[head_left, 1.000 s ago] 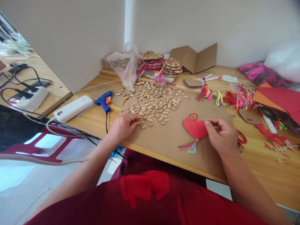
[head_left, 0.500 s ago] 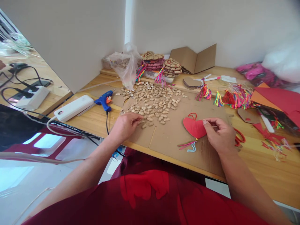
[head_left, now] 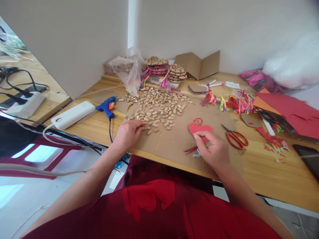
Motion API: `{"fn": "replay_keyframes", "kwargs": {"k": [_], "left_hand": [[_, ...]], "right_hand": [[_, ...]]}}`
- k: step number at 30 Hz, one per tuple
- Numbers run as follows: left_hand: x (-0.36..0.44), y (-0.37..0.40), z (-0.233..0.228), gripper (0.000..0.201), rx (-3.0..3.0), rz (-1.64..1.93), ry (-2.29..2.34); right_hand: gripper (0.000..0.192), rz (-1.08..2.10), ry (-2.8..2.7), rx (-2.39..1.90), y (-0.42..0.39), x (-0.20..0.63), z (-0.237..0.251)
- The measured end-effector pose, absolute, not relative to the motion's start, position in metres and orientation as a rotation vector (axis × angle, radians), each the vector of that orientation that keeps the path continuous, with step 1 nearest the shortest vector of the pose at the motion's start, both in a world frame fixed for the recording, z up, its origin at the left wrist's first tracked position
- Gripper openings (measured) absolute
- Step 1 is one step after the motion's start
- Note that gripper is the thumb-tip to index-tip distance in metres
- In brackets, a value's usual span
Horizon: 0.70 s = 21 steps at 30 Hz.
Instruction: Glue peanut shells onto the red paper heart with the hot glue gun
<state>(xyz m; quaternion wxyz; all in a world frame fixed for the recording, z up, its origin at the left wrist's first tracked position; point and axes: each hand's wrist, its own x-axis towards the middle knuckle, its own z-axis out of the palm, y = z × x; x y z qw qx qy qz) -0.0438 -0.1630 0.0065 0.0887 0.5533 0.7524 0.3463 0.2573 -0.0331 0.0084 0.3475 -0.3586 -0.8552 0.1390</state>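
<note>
Peanuts [head_left: 156, 108] lie spread in a loose heap on the cardboard sheet [head_left: 179, 142] that covers the middle of the bench [head_left: 261, 172], left of centre and a little far of the near edge. The left hand [head_left: 128, 134] rests at the near edge of that heap, fingers curled and fingertips pinched among the nearest shells; whether one is actually gripped I cannot tell. Each nut looks light, dry and brittle, so a gentle pinch across the narrow waist should hold it without cracking the shell, and the rough surface should not slip.

To the right, the red heart [head_left: 199, 128] lies flat on the cardboard, its loop pointing far and its coloured tassel [head_left: 191, 151] trailing toward the near side. The right hand [head_left: 213, 151] lies over its near edge, fingers bent, one fingertip pressing down on the red face. The heart appears thin, light and fairly stiff, likely to slide on the cardboard unless pinned, and best lifted by its edge or by the loop.

Just right of that hand lie red-handled scissors [head_left: 235, 137]. A blue glue gun [head_left: 107, 107] sits well left of the heap, and finished nut-covered pieces [head_left: 165, 68] are stacked at the far side.
</note>
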Motion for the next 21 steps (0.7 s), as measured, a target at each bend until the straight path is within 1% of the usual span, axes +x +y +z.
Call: {"fn": "replay_keyframes", "kwargs": {"k": [2,7,11,13,17,21], "left_hand": [[-0.044,-0.165,0.005,0.027,1.677,1.055,2.253],[-0.039,-0.168,0.002,0.026,1.784,1.093,2.289],[-0.033,-0.174,-0.002,0.024,1.854,1.178,2.236],[-0.033,-0.177,-0.004,0.022,1.839,1.216,2.225],[-0.036,-0.180,-0.007,0.023,1.812,1.312,2.314],[-0.036,-0.176,-0.014,0.025,1.930,1.422,2.246]], "right_hand": [[0.017,0.366,-2.296,-0.785,-0.049,0.249,0.009],[0.015,0.626,-2.561,-0.572,-0.067,0.218,0.013],[0.029,0.658,-2.582,-0.409,-0.065,0.207,0.019],[0.028,0.626,-2.496,-0.471,-0.063,0.215,0.020],[0.015,0.472,-2.310,-0.715,-0.049,0.253,0.018],[0.016,0.269,-2.207,-0.966,-0.027,0.297,0.011]]}}
